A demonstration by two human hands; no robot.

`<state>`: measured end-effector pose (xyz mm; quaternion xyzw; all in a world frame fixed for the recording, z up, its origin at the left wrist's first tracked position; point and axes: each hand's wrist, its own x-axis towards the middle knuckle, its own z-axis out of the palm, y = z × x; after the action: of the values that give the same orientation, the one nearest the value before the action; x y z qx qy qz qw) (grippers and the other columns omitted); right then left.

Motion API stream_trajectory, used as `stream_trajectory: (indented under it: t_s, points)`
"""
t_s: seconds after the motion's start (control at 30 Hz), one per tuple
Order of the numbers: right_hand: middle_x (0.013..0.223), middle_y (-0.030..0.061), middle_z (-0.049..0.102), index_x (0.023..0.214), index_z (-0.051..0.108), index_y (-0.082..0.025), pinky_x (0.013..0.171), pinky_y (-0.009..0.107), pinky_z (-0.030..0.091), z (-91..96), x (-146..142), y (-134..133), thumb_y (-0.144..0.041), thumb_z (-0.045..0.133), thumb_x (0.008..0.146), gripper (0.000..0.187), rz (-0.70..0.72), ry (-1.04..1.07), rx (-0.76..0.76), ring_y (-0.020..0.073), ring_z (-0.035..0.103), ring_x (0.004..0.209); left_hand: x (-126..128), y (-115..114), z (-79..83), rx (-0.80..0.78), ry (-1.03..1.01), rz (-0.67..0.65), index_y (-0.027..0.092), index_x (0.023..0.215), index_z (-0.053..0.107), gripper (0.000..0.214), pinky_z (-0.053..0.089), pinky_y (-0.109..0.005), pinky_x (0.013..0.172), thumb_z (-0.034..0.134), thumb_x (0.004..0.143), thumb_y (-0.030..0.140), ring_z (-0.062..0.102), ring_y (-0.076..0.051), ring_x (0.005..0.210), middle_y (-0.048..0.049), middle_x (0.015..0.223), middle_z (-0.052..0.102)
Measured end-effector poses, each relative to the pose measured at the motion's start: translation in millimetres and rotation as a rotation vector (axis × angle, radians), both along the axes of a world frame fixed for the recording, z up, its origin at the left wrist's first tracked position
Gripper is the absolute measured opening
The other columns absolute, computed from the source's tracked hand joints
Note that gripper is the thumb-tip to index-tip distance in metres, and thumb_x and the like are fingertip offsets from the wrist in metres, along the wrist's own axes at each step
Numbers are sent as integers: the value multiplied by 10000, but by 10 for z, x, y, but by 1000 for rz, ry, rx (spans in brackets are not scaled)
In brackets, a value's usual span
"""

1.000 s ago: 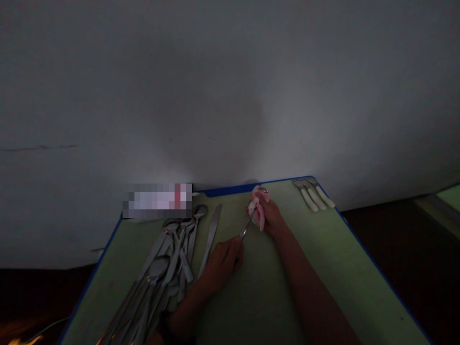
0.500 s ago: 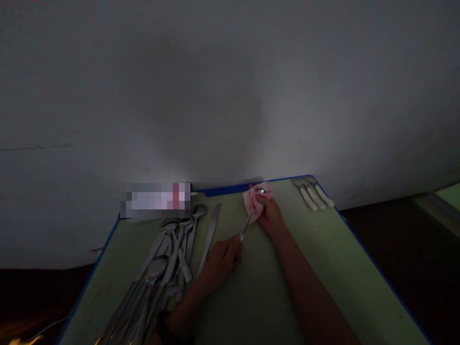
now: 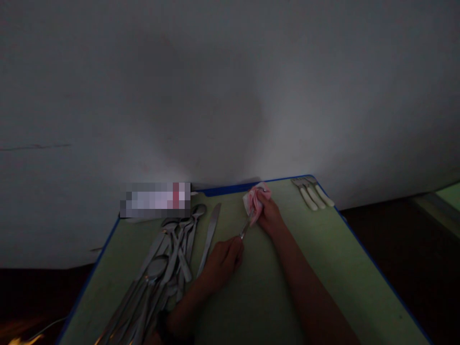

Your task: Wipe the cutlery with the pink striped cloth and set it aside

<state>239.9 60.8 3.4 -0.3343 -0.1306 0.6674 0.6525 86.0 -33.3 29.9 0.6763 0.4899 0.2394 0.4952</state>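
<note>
My left hand [image 3: 224, 258] is closed round the handle of a metal spoon [image 3: 245, 230], which slants up and away to the right. A pink and white cloth [image 3: 256, 201] is bunched about the spoon's far end, hiding most of its bowl. My right hand [image 3: 269, 213] grips that cloth and presses it round the spoon. Left of my left hand lies a table knife [image 3: 210, 237], apart from a heap of spoons and other metal cutlery [image 3: 168, 263]. Three forks with white handles [image 3: 316, 194] lie side by side to the right of my right hand.
The green tabletop [image 3: 359, 278] has a blue edge and stands against a grey wall [image 3: 230, 96]. A blurred-out pale object [image 3: 156, 200] with a red patch sits at the far left corner. A thin cable [image 3: 50, 326] shows at lower left.
The cloth has closed over the spoon's bowl, which showed more before. My left hand has shifted very slightly; the cutlery on the table lies as before.
</note>
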Motion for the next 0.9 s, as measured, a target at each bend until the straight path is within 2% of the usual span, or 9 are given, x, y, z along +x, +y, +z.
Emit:
stream_trajectory:
  t_s: [0.4,0.67,0.9]
  points:
    - [711,-23,677,790,645,-155,656,198,494,8,6,-14,-203,745,619,203,34,5,-17,89,606,650,0,0,22,46,65,-21,193,579,429,468,319,-251,539,224,927,430,441,-123,498,37,508,448]
    - [728,-19,675,793,642,-150,674,207,488,3,6,-10,-199,732,636,188,35,1,-14,90,607,657,-8,0,-7,-1,1,-19,187,577,445,477,327,-245,550,250,933,438,444,-118,498,39,497,450]
    - [726,3,680,806,651,-136,646,218,484,34,33,-52,-220,736,619,222,128,-113,17,104,608,648,-14,-2,-15,-12,-30,18,185,594,458,462,338,-242,560,243,939,404,434,-117,504,39,494,440]
